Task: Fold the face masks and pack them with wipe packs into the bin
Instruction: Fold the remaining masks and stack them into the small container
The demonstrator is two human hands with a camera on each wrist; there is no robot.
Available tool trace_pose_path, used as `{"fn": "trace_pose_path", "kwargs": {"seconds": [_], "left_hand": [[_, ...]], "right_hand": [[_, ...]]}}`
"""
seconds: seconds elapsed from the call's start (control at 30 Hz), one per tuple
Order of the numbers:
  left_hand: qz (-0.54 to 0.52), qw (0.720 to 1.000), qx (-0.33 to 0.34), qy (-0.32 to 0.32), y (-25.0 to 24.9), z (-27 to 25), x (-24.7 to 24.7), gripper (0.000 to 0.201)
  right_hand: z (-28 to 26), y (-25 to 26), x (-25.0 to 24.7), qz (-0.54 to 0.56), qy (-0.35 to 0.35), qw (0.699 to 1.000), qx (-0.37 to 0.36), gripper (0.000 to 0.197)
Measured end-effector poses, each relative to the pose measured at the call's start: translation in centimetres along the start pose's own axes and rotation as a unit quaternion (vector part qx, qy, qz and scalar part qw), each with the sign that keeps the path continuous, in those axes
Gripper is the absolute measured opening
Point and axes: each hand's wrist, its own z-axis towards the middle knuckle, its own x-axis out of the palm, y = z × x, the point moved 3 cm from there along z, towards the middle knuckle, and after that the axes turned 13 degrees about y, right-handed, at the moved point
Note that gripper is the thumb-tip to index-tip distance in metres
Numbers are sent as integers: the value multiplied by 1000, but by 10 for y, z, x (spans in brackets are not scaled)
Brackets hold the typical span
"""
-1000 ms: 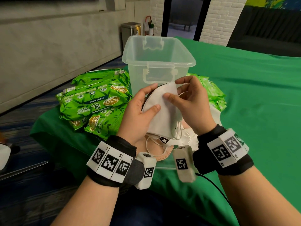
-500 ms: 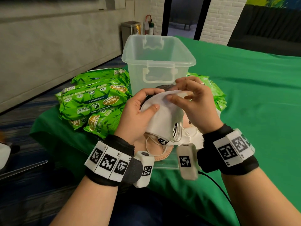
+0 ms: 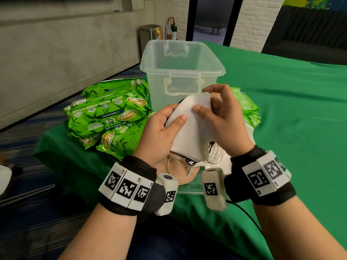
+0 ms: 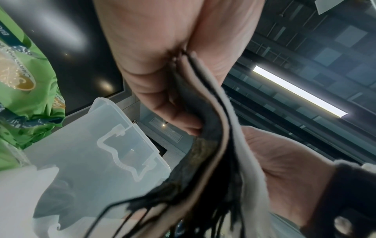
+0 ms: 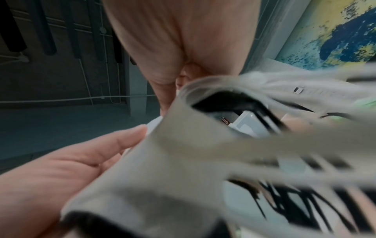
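Note:
Both hands hold a stack of folded face masks point(image 3: 193, 128) in front of the clear plastic bin point(image 3: 180, 72). A white mask is on top; black and beige layers point(image 4: 211, 128) show edge-on in the left wrist view. My left hand point(image 3: 165, 128) grips the stack's left edge, thumb on top. My right hand point(image 3: 217, 117) pinches the white mask's upper right part between thumb and fingers. Ear loops dangle below point(image 3: 212, 154). More masks point(image 3: 180, 169) lie on the table under my hands. Green wipe packs point(image 3: 109, 117) are piled left of the bin, others point(image 3: 246, 107) to its right.
A green cloth point(image 3: 291, 113) covers the table, stretching wide to the right. The table's left edge drops to a dark carpeted floor point(image 3: 28, 147). A metal waste bin point(image 3: 150, 34) stands by the far wall.
The right hand slid along the white mask's top edge and pressed it down, then shifted up again; the stack tilted slightly. The left hand's grip held.

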Motion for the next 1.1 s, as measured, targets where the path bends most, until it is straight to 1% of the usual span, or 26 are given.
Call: {"fn": "trace_pose_path", "kwargs": {"seconds": [0.1,0.17,0.23,0.27,0.3,0.37,0.43,0.53,0.6,0.7,0.73,0.77,0.83,0.9,0.93,1.0,1.1], "left_hand": [[21,1000,3,7,0,0,1,25],[33,999,10,7,-1,0,1,29],[28,999,20,3,-2,-1,0,37],[21,999,23,4,-4,-1,-1,41],[20,999,28,6,-5,-2,-1,43],[39,998,40,3,-7,-1,-2,42],[51,998,38,1,-6,0,-4,35],[36,999,11,8,-4,2,-5,22],[36,999,6,-2,-4,1,-8,19],[38,999,3,-31,-3,0,-15,16],[41,998,4,-43,-3,0,-18,20],[46,997,4,-55,-2,-1,-22,25],[54,995,2,-80,-1,0,-29,34],[57,994,-2,-88,-1,1,-32,33],[60,994,-4,-89,-1,1,-30,30],[70,994,-8,-88,-2,2,-27,27],[86,993,-12,-77,-3,3,-25,26]], "right_hand": [[0,-3,1,-11,-16,1000,11,33],[1,-6,0,-48,-37,998,19,37],[1,-9,-2,-98,-50,993,38,47],[1,-10,-2,-107,-39,992,53,54],[1,-11,-1,-98,-13,993,71,62],[1,-13,1,-26,61,992,105,69],[-1,-15,4,63,116,983,125,68],[-4,-15,3,128,150,972,129,60],[-7,-15,-1,124,167,968,139,52],[-14,-18,-8,84,183,966,162,38],[-16,-19,-12,70,174,968,164,32],[-18,-22,-18,64,151,973,164,28],[-21,-28,-30,81,82,980,165,24],[-23,-29,-39,106,26,981,159,24],[-24,-28,-40,110,17,982,154,23],[-23,-22,-39,85,31,985,148,30],[-21,-17,-35,32,87,981,168,35]]}}
